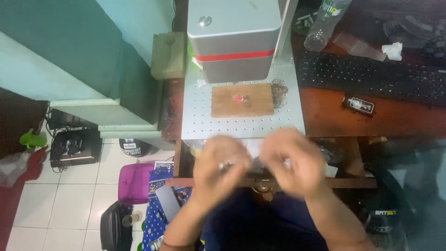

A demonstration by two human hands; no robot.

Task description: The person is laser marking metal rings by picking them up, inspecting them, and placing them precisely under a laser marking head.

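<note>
Left hand (222,167) and right hand (290,162) together at near edge of perforated plate (195,125) | blurred; pinching small metal piece (226,165) between them, grip not clearly readable | wooden block (241,100) under grey machine head (234,39), red dot on it | loose rings (279,93) right of block | best steadied close over plate, fingertips only.

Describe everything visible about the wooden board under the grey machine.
The wooden board is a flat, light-brown rectangle lying on the perforated metal plate, just below the grey machine head. A small red light spot sits near its centre on a tiny object too small to identify. A cluster of metal rings lies against its right edge. Neither hand touches it.
</note>
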